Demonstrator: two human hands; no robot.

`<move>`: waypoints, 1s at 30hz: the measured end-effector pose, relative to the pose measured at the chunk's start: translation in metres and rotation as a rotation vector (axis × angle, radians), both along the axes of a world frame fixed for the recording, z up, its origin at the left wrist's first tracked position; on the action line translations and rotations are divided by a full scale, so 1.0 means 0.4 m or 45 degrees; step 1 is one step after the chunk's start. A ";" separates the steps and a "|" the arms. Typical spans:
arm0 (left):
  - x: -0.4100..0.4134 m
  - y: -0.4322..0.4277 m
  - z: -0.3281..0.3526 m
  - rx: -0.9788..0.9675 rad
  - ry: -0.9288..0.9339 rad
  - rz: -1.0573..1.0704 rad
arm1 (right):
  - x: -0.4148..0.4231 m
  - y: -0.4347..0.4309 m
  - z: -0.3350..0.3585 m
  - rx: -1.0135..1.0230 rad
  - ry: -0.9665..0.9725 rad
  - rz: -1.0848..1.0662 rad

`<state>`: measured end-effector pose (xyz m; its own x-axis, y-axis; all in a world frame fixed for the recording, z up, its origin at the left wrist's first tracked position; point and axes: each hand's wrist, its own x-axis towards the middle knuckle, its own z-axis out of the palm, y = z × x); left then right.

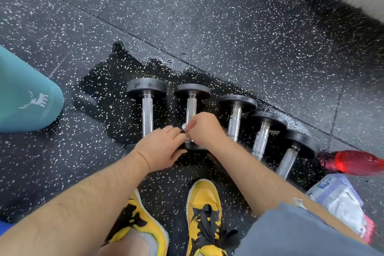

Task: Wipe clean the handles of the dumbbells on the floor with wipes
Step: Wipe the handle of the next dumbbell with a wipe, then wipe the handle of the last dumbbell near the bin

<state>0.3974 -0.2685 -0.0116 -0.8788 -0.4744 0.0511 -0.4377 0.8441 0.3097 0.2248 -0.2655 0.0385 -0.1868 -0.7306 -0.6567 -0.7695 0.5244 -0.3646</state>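
Several black-headed dumbbells with chrome handles lie side by side on the speckled rubber floor. My left hand (161, 147) rests on the near head of the second dumbbell (192, 97), fingers curled around it. My right hand (202, 129) pinches a small white wipe (184, 125) against that dumbbell's handle near its lower end. The first dumbbell (147, 97) lies just left of my hands. Three more dumbbells (235, 114) fan out to the right. The near heads of most are hidden by my arms.
A wipes packet (340, 199) lies at the right, next to a red bottle (353, 162). A teal rolled mat (27, 97) sits at the left. The floor around the dumbbells looks wet. My yellow shoes (204, 214) stand just below the dumbbells.
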 end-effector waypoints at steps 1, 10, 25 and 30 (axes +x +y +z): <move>0.004 -0.002 0.001 0.016 0.007 0.000 | -0.003 0.003 0.004 0.067 -0.041 -0.019; 0.030 -0.021 0.051 0.331 -0.311 0.178 | -0.013 0.013 0.033 0.125 -0.247 -0.129; 0.164 0.013 0.080 1.272 -0.439 1.244 | 0.111 -0.075 0.077 -0.403 -0.184 -0.210; 0.127 0.023 0.091 1.299 -0.391 1.285 | 0.193 -0.083 -0.032 -0.849 -0.150 -0.008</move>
